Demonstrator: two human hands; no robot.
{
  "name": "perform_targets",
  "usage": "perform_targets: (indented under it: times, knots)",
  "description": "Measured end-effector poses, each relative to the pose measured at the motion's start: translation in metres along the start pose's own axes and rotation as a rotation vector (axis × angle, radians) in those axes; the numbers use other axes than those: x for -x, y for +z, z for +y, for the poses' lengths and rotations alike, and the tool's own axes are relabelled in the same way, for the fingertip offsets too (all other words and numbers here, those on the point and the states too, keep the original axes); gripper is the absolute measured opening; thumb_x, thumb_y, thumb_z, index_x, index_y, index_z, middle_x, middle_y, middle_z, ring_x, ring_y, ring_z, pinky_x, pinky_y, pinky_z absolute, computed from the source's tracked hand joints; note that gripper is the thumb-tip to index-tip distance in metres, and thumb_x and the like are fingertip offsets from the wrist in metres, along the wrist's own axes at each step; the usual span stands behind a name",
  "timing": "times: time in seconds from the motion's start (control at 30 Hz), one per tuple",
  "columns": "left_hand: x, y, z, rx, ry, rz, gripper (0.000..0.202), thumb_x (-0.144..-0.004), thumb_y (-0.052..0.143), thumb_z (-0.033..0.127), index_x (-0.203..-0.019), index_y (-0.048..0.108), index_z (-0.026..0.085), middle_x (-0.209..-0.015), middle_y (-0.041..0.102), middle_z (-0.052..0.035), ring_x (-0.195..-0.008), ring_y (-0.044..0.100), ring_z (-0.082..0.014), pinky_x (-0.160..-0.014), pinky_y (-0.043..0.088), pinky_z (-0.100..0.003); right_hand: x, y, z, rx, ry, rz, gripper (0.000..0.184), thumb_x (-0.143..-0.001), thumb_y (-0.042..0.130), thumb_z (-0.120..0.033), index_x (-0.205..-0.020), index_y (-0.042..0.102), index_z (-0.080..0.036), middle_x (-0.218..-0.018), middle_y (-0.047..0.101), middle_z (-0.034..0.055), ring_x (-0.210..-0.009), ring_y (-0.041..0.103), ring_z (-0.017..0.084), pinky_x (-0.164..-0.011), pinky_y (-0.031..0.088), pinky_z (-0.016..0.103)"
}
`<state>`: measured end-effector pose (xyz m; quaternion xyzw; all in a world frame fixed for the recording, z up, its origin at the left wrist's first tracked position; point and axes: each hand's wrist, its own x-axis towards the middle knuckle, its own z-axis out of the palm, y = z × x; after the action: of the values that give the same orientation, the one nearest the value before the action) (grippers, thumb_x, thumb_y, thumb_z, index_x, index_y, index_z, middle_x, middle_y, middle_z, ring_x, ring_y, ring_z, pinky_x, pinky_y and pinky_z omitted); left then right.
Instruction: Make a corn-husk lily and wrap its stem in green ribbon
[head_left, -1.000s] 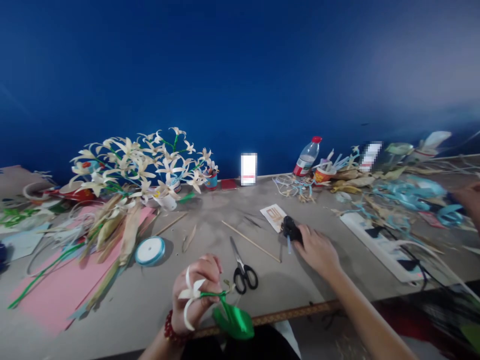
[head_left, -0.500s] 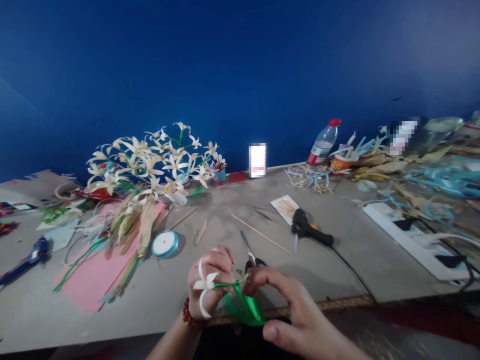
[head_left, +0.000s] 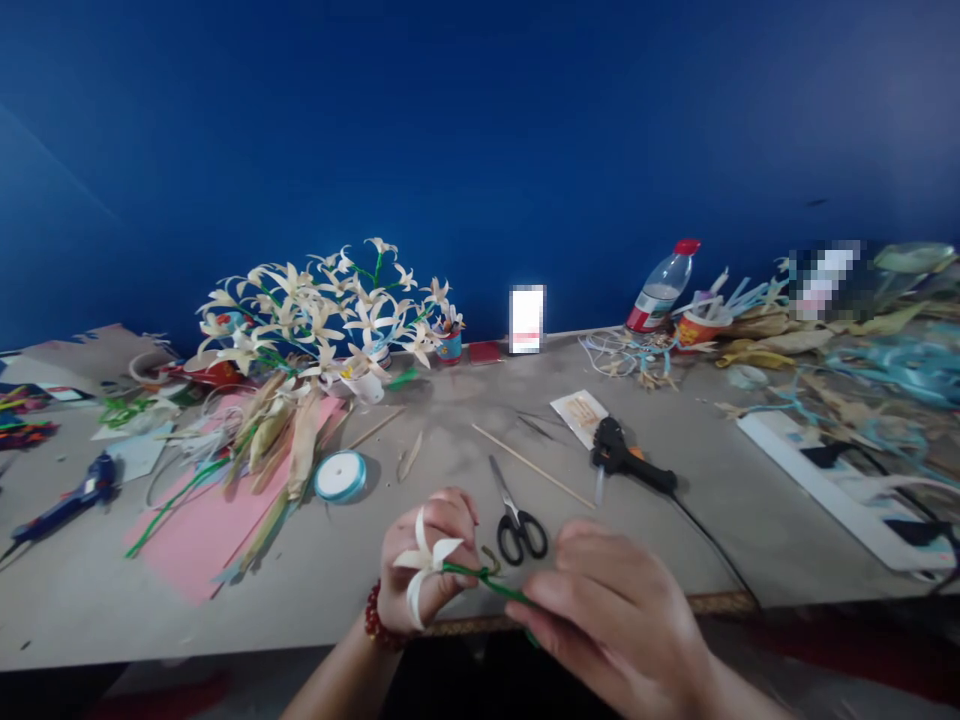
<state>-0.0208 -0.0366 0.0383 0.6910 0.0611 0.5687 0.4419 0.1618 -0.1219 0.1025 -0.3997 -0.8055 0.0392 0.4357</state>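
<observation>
Over the table's front edge, my left hand (head_left: 429,560) pinches the green stem of a handmade white flower (head_left: 424,562), its petals pointing left. A red beaded bracelet circles that wrist. My right hand (head_left: 611,610) is closed on a green ribbon (head_left: 504,591), which runs taut from the stem. Most of the ribbon is hidden by the fingers. A small curled sprig stands out where ribbon and stem meet. Just beyond my hands lie black-handled scissors (head_left: 516,525), blades pointing away.
White flowers (head_left: 322,315) stand in cups at the back left, behind corn husks on pink paper (head_left: 195,540). A ribbon spool (head_left: 340,476), a thin stick (head_left: 532,465), a black glue gun (head_left: 630,460) and a power strip (head_left: 832,500) lie about. A blue glue gun (head_left: 75,497) is far left.
My right hand has closed on the ribbon and drawn it out to the right; before, its fingers were spread and the ribbon hung in a loose loop. The scissors now show fully.
</observation>
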Motion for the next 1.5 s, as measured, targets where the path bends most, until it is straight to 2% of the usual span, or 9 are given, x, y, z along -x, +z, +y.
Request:
perform_targets:
  times: [0.23, 0.43, 0.67, 0.87, 1.0, 1.17, 1.27, 1.37, 1.5]
  knots:
    - [0.000, -0.002, 0.006, 0.114, -0.197, -0.057, 0.020, -0.081, 0.070, 0.036, -0.072, 0.068, 0.019, -0.064, 0.058, -0.0019, -0.062, 0.053, -0.0164, -0.076, 0.047, -0.044, -0.018, -0.016, 0.016, -0.107, 0.050, -0.168, 0.017, -0.094, 0.060, -0.025, -0.079, 0.065, -0.019, -0.064, 0.065, -0.0022, -0.059, 0.052, 0.011, -0.063, 0.039, 0.025]
    - [0.002, 0.001, 0.009, 0.164, -0.284, -0.012, 0.024, -0.081, 0.069, 0.039, -0.068, 0.065, 0.020, -0.060, 0.056, -0.0014, -0.065, 0.054, -0.0182, -0.076, 0.048, -0.044, -0.017, -0.008, 0.028, -0.259, 0.264, -0.187, 0.014, -0.087, 0.067, -0.027, -0.077, 0.066, -0.019, -0.063, 0.062, -0.0026, -0.057, 0.052, 0.010, -0.053, 0.036, 0.021]
    - [0.004, 0.005, 0.006, 0.205, -0.341, 0.081, 0.027, -0.081, 0.070, 0.039, -0.068, 0.062, 0.017, -0.063, 0.052, -0.0017, -0.069, 0.053, -0.0183, -0.077, 0.049, -0.042, -0.013, 0.004, 0.033, -0.522, 0.272, -0.086, 0.007, -0.087, 0.062, -0.015, -0.083, 0.057, -0.019, -0.089, 0.062, 0.0022, -0.083, 0.062, 0.014, -0.076, 0.048, 0.026]
    - [0.000, 0.010, 0.006, 0.199, -0.303, 0.112, 0.021, -0.084, 0.067, 0.033, -0.071, 0.062, 0.017, -0.065, 0.049, -0.0008, -0.072, 0.050, -0.0178, -0.076, 0.047, -0.039, -0.009, 0.008, 0.026, -0.531, 0.295, 0.030, 0.012, -0.086, 0.061, -0.012, -0.082, 0.054, -0.020, -0.085, 0.065, 0.0006, -0.076, 0.063, 0.013, -0.070, 0.048, 0.024]
    - [0.004, 0.010, 0.005, 0.244, -0.357, 0.145, 0.016, -0.083, 0.068, 0.031, -0.076, 0.063, 0.017, -0.071, 0.051, -0.0025, -0.079, 0.052, -0.0202, -0.076, 0.045, -0.038, -0.011, 0.015, 0.028, -0.554, 0.438, 0.095, 0.012, -0.084, 0.065, -0.017, -0.078, 0.055, -0.019, -0.080, 0.064, 0.0008, -0.069, 0.061, 0.013, -0.064, 0.047, 0.024]
    - [0.005, 0.011, 0.003, 0.315, -0.359, 0.188, 0.016, -0.084, 0.067, 0.029, -0.075, 0.061, 0.018, -0.071, 0.051, -0.0014, -0.076, 0.051, -0.0185, -0.076, 0.044, -0.037, -0.010, 0.023, 0.038, -0.699, 0.574, 0.092, 0.013, -0.085, 0.068, -0.028, -0.081, 0.060, -0.019, -0.081, 0.063, 0.0026, -0.075, 0.061, 0.015, -0.068, 0.048, 0.026]
    - [0.004, 0.010, 0.003, 0.302, -0.321, 0.196, 0.015, -0.085, 0.067, 0.028, -0.076, 0.061, 0.018, -0.071, 0.052, -0.0017, -0.077, 0.052, -0.0188, -0.078, 0.044, -0.038, -0.004, 0.028, 0.040, -0.935, 0.636, 0.046, 0.023, -0.084, 0.070, -0.040, -0.091, 0.061, -0.020, -0.091, 0.062, 0.0040, -0.082, 0.060, 0.017, -0.070, 0.048, 0.027]
    - [0.005, 0.009, 0.003, 0.294, -0.343, 0.209, 0.013, -0.084, 0.067, 0.030, -0.079, 0.062, 0.019, -0.074, 0.053, -0.0030, -0.078, 0.052, -0.0200, -0.073, 0.046, -0.036, 0.004, 0.037, 0.032, -1.167, 0.645, 0.008, 0.045, -0.074, 0.078, -0.050, -0.104, 0.059, -0.022, -0.101, 0.061, 0.0053, -0.094, 0.059, 0.020, -0.079, 0.048, 0.030]
    - [0.008, 0.010, 0.001, 0.295, -0.383, 0.229, 0.015, -0.083, 0.067, 0.032, -0.079, 0.063, 0.019, -0.076, 0.053, -0.0037, -0.078, 0.053, -0.0203, -0.069, 0.047, -0.034, 0.008, 0.051, 0.014, -1.118, 0.711, 0.070, 0.056, -0.065, 0.087, -0.043, -0.108, 0.056, -0.023, -0.103, 0.061, 0.0043, -0.094, 0.057, 0.019, -0.078, 0.046, 0.028]
